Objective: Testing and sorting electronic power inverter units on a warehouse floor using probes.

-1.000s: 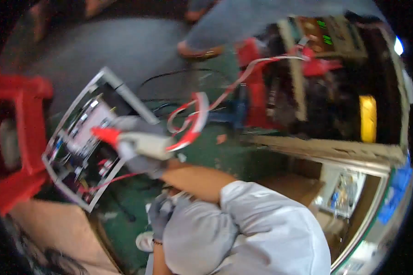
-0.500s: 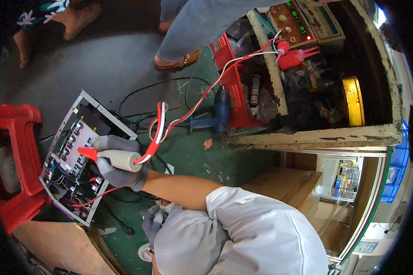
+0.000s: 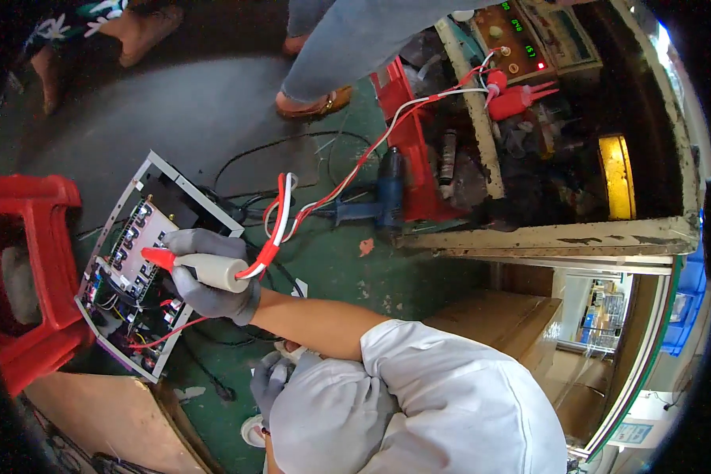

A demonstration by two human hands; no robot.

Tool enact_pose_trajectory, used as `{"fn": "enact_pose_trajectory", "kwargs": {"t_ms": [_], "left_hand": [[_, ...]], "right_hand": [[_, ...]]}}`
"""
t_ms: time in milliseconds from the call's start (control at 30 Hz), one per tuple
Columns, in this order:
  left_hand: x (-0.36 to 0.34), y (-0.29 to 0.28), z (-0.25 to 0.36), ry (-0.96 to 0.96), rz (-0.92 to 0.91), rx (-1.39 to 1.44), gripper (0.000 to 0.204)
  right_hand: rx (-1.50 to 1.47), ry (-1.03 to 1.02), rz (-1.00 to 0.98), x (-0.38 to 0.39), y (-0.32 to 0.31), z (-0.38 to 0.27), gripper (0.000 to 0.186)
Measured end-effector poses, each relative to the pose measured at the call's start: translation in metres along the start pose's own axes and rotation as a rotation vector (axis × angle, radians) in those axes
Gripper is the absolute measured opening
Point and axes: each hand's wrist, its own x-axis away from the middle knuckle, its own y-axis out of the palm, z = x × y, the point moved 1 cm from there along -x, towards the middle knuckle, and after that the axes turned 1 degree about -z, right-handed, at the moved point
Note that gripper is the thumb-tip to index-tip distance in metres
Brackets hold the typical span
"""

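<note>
My right hand (image 3: 212, 272), in a grey glove, grips a test probe (image 3: 213, 270) with a pale cylindrical handle and a red tip. A thick red and white lead runs out of its back end. The tip points over the pale board of an open metal chassis (image 3: 162, 162); whether it touches a part there I cannot tell. Black components line that board. A thin red wire (image 3: 166, 338) runs to the chassis's lower end. My left hand (image 3: 270, 379), gloved too, hangs low beside my white-clad knee. Its fingers look loosely apart with nothing visible in them, though partly hidden.
A red plastic stool (image 3: 43, 261) stands at the left. A blue power tool (image 3: 387, 193) and black cables lie on the green floor. At upper right, a worn bench (image 3: 545, 237) holds an instrument with green digits (image 3: 521, 47) and red bottles (image 3: 517, 101). Another person's legs (image 3: 355, 55) are at the top.
The whole view has shifted slightly rightward. My right hand still holds the probe over the chassis, at a similar angle. The instrument's green digits have changed.
</note>
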Motion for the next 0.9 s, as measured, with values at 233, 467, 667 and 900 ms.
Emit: {"fn": "enact_pose_trajectory", "kwargs": {"t_ms": [233, 467, 667, 900], "left_hand": [[0.004, 0.004, 0.008, -0.016, 0.019, -0.160, 0.031], [0.003, 0.006, 0.009, 0.076, -0.070, -0.292, 0.044], [0.028, 0.002, 0.049, 0.035, 0.041, -0.130, 0.033], [0.024, -0.074, 0.176, 0.586, 0.852, -1.138, 0.040]], "right_hand": [[0.056, -0.019, -0.017, 0.001, -0.001, -0.002, 0.011], [-0.059, 0.352, -0.359, 0.007, -0.005, 0.017, 0.020], [-0.194, 0.443, 0.005, 0.006, -0.018, -0.002, 0.037], [-0.307, 0.491, 0.122, 0.008, -0.041, -0.026, 0.052]]}}
